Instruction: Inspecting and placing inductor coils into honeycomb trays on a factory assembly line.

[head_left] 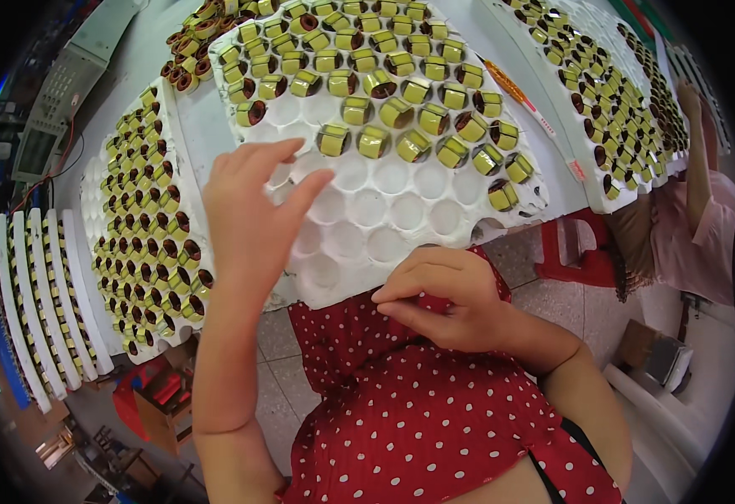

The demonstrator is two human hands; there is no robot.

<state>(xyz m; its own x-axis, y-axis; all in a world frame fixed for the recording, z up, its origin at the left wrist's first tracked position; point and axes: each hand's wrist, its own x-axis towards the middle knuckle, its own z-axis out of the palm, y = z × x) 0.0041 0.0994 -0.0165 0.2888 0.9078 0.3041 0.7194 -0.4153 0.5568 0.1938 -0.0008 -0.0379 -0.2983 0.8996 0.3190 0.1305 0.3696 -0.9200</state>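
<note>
A white foam tray (360,267) with round pockets lies in front of me. Toroidal coils (373,142) wrapped in yellow tape, with copper-brown windings, fill its far and right pockets; the nearer left pockets hold none. Over those bare pockets hovers my left hand (252,202), thumb and fingers spread apart with nothing between them. At the tray's near edge, above my red polka-dot clothing, is my right hand (455,298). Its fingers are curled and its thumb comes close to the index finger. Whether anything small is inside that hand is hidden.
More filled foam trays stand left (184,172) and right (544,92). Loose coils (184,63) are heaped at the back left, near a grey bench instrument (56,101). An orange-handled tool (510,86) lies right of the tray. Another person's arm (699,160) is at far right, near a red stool (582,252).
</note>
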